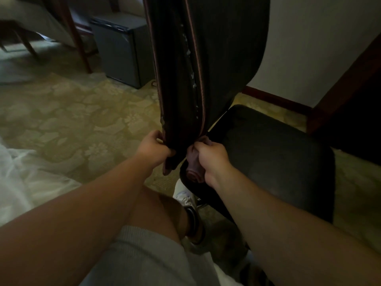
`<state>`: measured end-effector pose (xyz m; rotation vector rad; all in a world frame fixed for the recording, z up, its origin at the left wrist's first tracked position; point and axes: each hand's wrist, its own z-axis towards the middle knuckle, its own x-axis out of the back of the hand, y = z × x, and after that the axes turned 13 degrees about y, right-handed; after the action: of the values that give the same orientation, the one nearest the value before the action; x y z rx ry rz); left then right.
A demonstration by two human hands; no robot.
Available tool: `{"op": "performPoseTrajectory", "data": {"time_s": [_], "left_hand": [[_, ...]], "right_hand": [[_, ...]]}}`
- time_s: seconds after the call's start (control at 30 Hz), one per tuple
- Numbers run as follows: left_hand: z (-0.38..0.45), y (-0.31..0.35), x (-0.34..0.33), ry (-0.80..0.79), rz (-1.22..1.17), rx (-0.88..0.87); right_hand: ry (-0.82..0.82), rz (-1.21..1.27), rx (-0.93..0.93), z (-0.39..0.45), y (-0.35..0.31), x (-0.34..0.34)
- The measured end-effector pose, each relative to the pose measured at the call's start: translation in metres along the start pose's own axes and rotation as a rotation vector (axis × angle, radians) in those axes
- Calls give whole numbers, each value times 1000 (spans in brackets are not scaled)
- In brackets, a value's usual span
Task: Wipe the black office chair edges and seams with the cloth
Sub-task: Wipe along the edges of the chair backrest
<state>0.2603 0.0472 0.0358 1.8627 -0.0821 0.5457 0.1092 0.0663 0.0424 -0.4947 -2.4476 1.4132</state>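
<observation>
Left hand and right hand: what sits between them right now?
In the head view, the lower end of the chair backrest hangs between the left hand and the right hand. The left grips its edge; the right presses the bunched cloth against it.

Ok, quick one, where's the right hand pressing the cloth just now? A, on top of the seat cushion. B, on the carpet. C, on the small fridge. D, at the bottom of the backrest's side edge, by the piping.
D: the right hand grips the bunched cloth against the lower end of the backrest edge, just above the seat.
</observation>
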Motion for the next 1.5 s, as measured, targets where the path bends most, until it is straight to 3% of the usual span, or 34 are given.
{"op": "performPoseTrajectory", "data": {"time_s": [0.5,1.03,1.3,1.5], "left_hand": [[0,-3,-3,49,-35,15],[3,-2,-12,85,-57,-17],[0,-2,-14,118,2,-55],[-11,-3,-22,196,-41,-89]], "right_hand": [[149,-81,-16,-16,-18,-7],[101,-210,21,8,-40,2],[91,-72,-115,14,-26,9],[-4,-61,-105,21,-18,17]]}}
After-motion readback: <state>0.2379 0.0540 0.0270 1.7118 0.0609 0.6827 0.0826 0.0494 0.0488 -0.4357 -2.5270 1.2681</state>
